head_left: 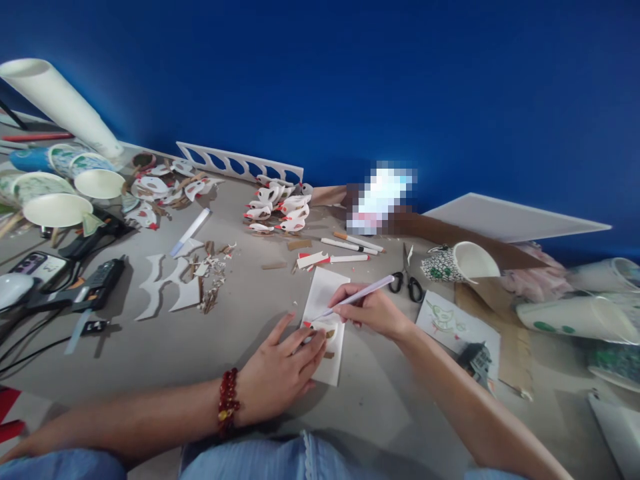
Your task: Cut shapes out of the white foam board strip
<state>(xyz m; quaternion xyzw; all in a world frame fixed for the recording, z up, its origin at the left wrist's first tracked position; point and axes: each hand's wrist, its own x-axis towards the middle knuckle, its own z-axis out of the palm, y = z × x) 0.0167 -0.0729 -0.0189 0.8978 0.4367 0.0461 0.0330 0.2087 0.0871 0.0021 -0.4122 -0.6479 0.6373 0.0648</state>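
Note:
A white rectangular board (324, 288) lies on the grey table in front of me. On it rests a small bird cutout (319, 325) with a red beak and brown patches, partly hidden under my fingers. My left hand (283, 367) lies flat with its fingers spread, pressing on the cutout and the board. Pinched in my right hand (367, 310) is a pale lilac pen (370, 288), its tip at the board near the bird's head. A red bead bracelet is on my left wrist.
Finished birds (295, 213) cluster behind the board, near pens (345, 247). Black-handled scissors (414, 288), a drawing (440, 317) and paper cups (470, 263) are at the right. Foam scraps (185, 293), glue guns (100, 283) and more cups (57, 207) lie at the left.

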